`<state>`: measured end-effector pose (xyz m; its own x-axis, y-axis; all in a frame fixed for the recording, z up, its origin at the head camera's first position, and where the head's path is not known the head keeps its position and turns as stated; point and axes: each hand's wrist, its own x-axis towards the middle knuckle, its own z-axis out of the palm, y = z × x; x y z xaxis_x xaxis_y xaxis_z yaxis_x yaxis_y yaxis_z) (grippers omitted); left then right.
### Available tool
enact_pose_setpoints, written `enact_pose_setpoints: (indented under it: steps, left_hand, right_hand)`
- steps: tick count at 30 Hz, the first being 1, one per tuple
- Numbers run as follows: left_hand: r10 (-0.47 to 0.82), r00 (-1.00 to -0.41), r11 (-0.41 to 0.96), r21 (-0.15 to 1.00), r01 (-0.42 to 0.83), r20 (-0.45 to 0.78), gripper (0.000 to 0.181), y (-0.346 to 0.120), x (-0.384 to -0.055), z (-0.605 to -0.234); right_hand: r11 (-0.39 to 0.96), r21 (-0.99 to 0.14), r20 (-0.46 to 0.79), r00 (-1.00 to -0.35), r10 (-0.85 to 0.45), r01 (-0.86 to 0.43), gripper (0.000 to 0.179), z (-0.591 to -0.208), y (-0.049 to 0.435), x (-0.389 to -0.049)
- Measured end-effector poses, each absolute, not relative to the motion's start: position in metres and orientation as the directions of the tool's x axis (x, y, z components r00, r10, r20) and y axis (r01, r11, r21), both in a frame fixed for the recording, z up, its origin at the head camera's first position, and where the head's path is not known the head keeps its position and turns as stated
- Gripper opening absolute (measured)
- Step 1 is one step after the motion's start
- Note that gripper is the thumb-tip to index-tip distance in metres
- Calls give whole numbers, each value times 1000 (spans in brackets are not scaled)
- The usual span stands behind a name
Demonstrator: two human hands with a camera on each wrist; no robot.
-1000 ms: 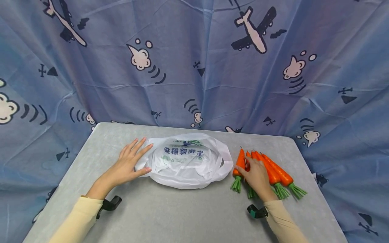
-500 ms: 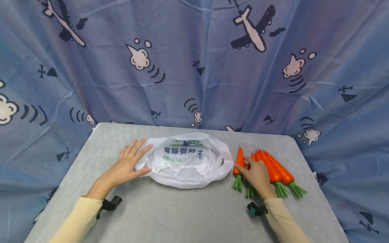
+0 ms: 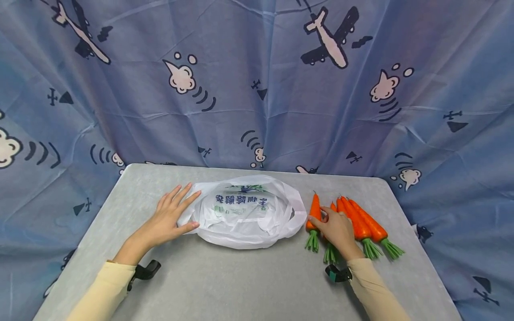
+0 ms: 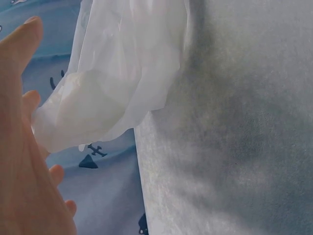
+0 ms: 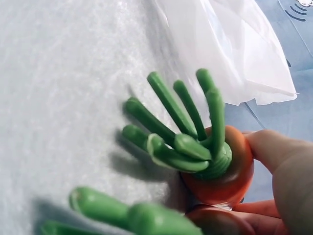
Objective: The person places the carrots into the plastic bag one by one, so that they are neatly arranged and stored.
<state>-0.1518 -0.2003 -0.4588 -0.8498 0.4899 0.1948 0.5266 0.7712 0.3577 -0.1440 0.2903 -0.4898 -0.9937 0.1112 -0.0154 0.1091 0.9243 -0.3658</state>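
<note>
A white plastic bag (image 3: 241, 223) with dark print lies crumpled across the middle of the table. At its left end my left hand (image 3: 170, 216) touches it, fingers straight and spread. To the right of the bag, my right hand (image 3: 339, 229) pinches the leftmost orange carrot (image 3: 314, 213) between thumb and fingers. That carrot lies tip away, its green stalks (image 5: 176, 132) towards me. Under and beside the hand is a second carrot, mostly hidden, with its stalks (image 3: 331, 254) showing. In the left wrist view, the bag (image 4: 127, 63) hangs close to the fingers.
More carrots (image 3: 363, 223) lie overlapping just right of my right hand. The grey table (image 3: 249, 285) ends at a back edge in front of a blue patterned curtain (image 3: 225, 80). A dark wrist mount (image 3: 146, 270) sits at my left sleeve, another (image 3: 338, 273) at the right.
The leftmost carrot has shifted slightly left, and the gap between it and its neighbours has widened. My right hand stays on it. My left hand and the bag have hardly moved.
</note>
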Motion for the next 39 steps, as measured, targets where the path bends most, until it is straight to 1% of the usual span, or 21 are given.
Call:
enact_pose_setpoints:
  steps: [5,12,21,28,39]
  left_hand:
    - [488,-851,776,348,526,195,84,-200,-152,-461]
    - [491,-849,773,352,527,193,84,-200,-152,-461]
    - [490,-851,773,355,525,191,83,-201,-152,-461]
    - [490,-850,773,355,526,194,83,-202,-152,-463]
    - [481,-853,778,351,521,200,85,-202,-153,-461]
  right_hand:
    - [923,-365,-31,-993,116,119,79,-490,290,-147]
    - [923,-371,5,-994,113,103,73,-492,291,-151]
    - [922,-367,23,-989,144,125,70,-494,289,-152]
    - [906,-403,34,-987,155,129,71,-494,288,-152]
    - [900,-419,44,-987,152,120,70,-494,288,-152]
